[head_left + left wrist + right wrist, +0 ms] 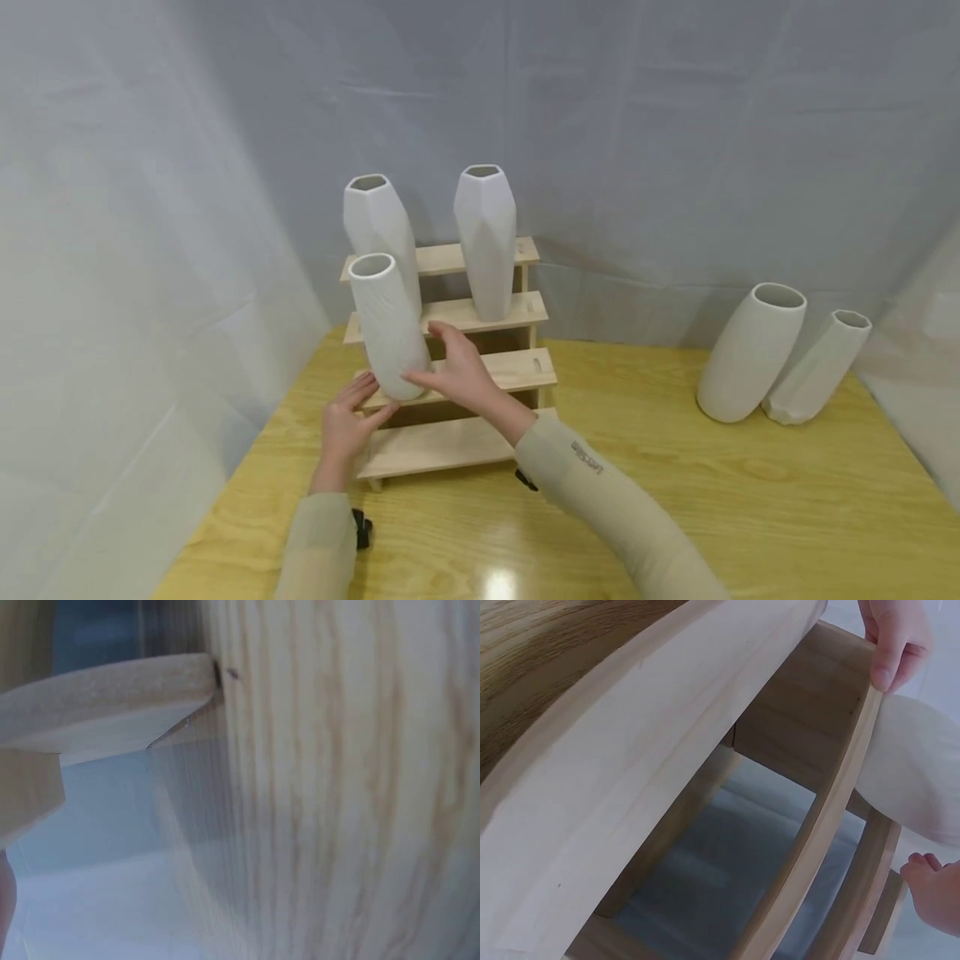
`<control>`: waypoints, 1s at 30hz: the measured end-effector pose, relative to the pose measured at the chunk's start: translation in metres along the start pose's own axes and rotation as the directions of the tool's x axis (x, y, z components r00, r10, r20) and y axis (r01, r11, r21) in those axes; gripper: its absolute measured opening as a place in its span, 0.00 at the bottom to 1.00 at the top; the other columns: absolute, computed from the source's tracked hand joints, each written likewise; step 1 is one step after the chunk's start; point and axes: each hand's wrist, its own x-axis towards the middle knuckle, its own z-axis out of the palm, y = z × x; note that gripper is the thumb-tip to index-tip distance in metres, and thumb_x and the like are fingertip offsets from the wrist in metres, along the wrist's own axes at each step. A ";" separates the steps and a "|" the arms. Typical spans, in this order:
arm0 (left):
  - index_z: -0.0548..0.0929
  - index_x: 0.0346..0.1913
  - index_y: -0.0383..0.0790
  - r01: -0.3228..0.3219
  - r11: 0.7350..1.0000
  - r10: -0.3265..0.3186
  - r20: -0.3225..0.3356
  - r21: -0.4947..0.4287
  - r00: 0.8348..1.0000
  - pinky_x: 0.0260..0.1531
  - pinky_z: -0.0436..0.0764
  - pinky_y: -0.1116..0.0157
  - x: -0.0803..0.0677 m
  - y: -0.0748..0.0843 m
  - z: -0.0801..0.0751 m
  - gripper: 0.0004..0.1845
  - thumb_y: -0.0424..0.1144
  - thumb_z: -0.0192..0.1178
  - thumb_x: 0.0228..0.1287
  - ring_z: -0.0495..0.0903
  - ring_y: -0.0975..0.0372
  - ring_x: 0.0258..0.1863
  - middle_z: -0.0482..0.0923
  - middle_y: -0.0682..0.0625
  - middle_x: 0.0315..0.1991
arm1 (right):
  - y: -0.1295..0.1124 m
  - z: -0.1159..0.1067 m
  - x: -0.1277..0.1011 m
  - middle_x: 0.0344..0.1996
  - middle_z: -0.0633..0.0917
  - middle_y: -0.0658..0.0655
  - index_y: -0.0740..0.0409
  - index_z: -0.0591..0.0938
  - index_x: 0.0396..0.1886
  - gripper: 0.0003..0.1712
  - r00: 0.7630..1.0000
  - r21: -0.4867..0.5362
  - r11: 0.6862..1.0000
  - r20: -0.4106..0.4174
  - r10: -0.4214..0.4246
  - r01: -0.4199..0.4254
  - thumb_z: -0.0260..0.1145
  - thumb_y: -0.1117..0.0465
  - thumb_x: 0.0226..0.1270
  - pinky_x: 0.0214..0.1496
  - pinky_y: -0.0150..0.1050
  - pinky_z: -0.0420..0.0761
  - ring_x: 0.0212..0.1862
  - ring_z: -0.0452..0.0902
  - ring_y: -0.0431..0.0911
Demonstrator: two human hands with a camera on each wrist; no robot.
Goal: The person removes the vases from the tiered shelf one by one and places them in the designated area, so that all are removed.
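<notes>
A white vase [389,329] with a round mouth and grooved side stands on the second step from the bottom of a wooden stepped display stand [442,446]. My right hand [465,377] is at its right side, thumb by the base and fingers spread. At the left end of that step, my left hand [348,421] grips the board, thumb on the front edge, fingers beside the vase's base. The right wrist view shows the left hand [900,641] on the board's corner and the vase [915,769] beyond. The left wrist view shows mainly wood.
Two faceted white vases, a left one [375,212] and a right one [486,242], stand higher on the stand; the left one's base is hidden. At the table's right are a wide oval vase [750,354] and a narrower vase [817,371]. A pale curtain [637,167] hangs behind.
</notes>
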 end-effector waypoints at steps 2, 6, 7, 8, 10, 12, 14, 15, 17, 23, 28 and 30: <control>0.80 0.42 0.29 -0.011 1.000 0.011 -0.001 0.003 1.000 0.51 0.70 0.52 0.000 -0.001 0.000 0.25 0.32 0.73 0.34 0.73 0.47 0.49 0.77 0.39 0.45 | 0.001 0.002 0.003 0.57 0.69 0.60 0.65 0.63 0.61 0.47 1.000 0.009 1.000 0.005 0.004 -0.004 0.73 0.52 0.43 0.59 0.40 0.67 0.58 0.64 0.49; 0.80 0.41 0.28 -0.033 0.999 0.033 -0.014 -0.003 0.999 0.51 0.70 0.52 0.001 -0.001 0.000 0.25 0.31 0.73 0.34 0.74 0.47 0.48 0.77 0.38 0.45 | 0.003 0.005 0.008 0.55 0.71 0.60 0.65 0.64 0.60 0.45 1.000 0.036 0.999 0.004 -0.024 0.024 0.74 0.54 0.43 0.56 0.40 0.69 0.56 0.67 0.49; 0.80 0.41 0.28 -0.040 0.999 0.040 -0.018 -0.003 0.999 0.50 0.71 0.52 0.001 -0.001 0.000 0.25 0.31 0.73 0.33 0.74 0.47 0.48 0.77 0.38 0.44 | 0.003 0.006 0.010 0.55 0.72 0.60 0.64 0.64 0.60 0.45 0.999 0.041 0.999 0.005 -0.034 0.033 0.74 0.54 0.43 0.56 0.40 0.70 0.55 0.67 0.49; 0.80 0.41 0.28 -0.048 0.999 0.048 -0.022 -0.004 0.999 0.50 0.71 0.52 0.001 -0.001 0.001 0.25 0.31 0.73 0.33 0.74 0.47 0.47 0.77 0.38 0.44 | 0.003 0.006 0.010 0.54 0.72 0.60 0.64 0.64 0.59 0.44 0.999 0.048 0.998 0.007 -0.043 0.043 0.74 0.54 0.43 0.55 0.40 0.70 0.55 0.68 0.49; 0.80 0.41 0.28 -0.062 0.998 0.062 -0.023 -0.005 0.998 0.49 0.71 0.52 0.001 0.000 0.001 0.24 0.30 0.73 0.33 0.74 0.46 0.47 0.77 0.38 0.44 | 0.003 0.007 0.012 0.54 0.72 0.59 0.64 0.64 0.59 0.44 0.999 0.057 0.997 0.011 -0.049 0.048 0.74 0.55 0.43 0.56 0.39 0.70 0.54 0.68 0.48; 0.80 0.41 0.28 -0.068 0.998 0.068 -0.021 -0.006 0.997 0.49 0.72 0.51 0.001 0.000 0.001 0.24 0.31 0.73 0.33 0.74 0.46 0.47 0.77 0.38 0.44 | 0.004 0.008 0.012 0.54 0.72 0.58 0.63 0.64 0.60 0.44 0.999 0.060 0.997 0.016 -0.043 0.042 0.74 0.55 0.43 0.56 0.39 0.69 0.55 0.67 0.47; 0.80 0.41 0.28 -0.065 0.998 0.065 -0.016 -0.009 0.998 0.49 0.71 0.51 0.001 0.000 0.001 0.24 0.31 0.73 0.33 0.74 0.46 0.47 0.77 0.38 0.44 | 0.004 0.008 0.013 0.55 0.72 0.58 0.63 0.64 0.60 0.44 0.999 0.069 0.997 0.021 -0.035 0.034 0.74 0.55 0.43 0.57 0.39 0.68 0.55 0.67 0.46; 0.80 0.41 0.28 -0.062 0.998 0.062 -0.014 -0.011 0.998 0.50 0.71 0.51 0.001 0.000 0.001 0.24 0.31 0.73 0.33 0.74 0.47 0.47 0.77 0.38 0.44 | 0.004 0.008 0.014 0.55 0.72 0.58 0.63 0.64 0.60 0.44 0.999 0.073 0.997 0.023 -0.032 0.030 0.74 0.55 0.43 0.57 0.39 0.68 0.55 0.66 0.46; 0.80 0.41 0.28 -0.059 0.998 0.058 -0.013 -0.011 0.998 0.50 0.71 0.52 0.002 -0.001 0.001 0.25 0.31 0.74 0.33 0.74 0.47 0.48 0.77 0.38 0.45 | 0.004 0.008 0.016 0.54 0.72 0.58 0.63 0.64 0.60 0.44 0.999 0.076 0.997 0.028 -0.035 0.032 0.73 0.54 0.43 0.57 0.40 0.69 0.55 0.67 0.46; 0.80 0.41 0.28 -0.053 0.999 0.053 -0.009 -0.001 0.999 0.50 0.71 0.52 0.001 -0.005 0.002 0.25 0.32 0.74 0.33 0.74 0.47 0.48 0.77 0.39 0.45 | 0.002 0.009 0.021 0.52 0.73 0.57 0.62 0.64 0.59 0.43 0.998 0.092 0.995 0.040 -0.052 0.048 0.73 0.54 0.44 0.53 0.42 0.73 0.52 0.69 0.46; 0.80 0.41 0.29 -0.065 0.998 0.065 -0.018 0.009 0.998 0.50 0.72 0.53 0.000 -0.006 0.001 0.25 0.33 0.74 0.34 0.74 0.48 0.48 0.77 0.39 0.44 | 0.000 0.009 0.023 0.52 0.73 0.57 0.62 0.64 0.60 0.44 0.997 0.087 0.995 0.056 -0.056 0.051 0.73 0.54 0.44 0.52 0.40 0.73 0.52 0.69 0.46; 0.80 0.41 0.28 -0.059 0.998 0.059 -0.017 0.006 0.998 0.50 0.71 0.53 0.000 -0.006 0.000 0.25 0.32 0.74 0.34 0.74 0.48 0.48 0.77 0.39 0.44 | -0.001 0.010 0.024 0.52 0.73 0.57 0.62 0.64 0.59 0.44 0.996 0.083 0.995 0.067 -0.063 0.057 0.73 0.54 0.44 0.51 0.39 0.73 0.52 0.69 0.46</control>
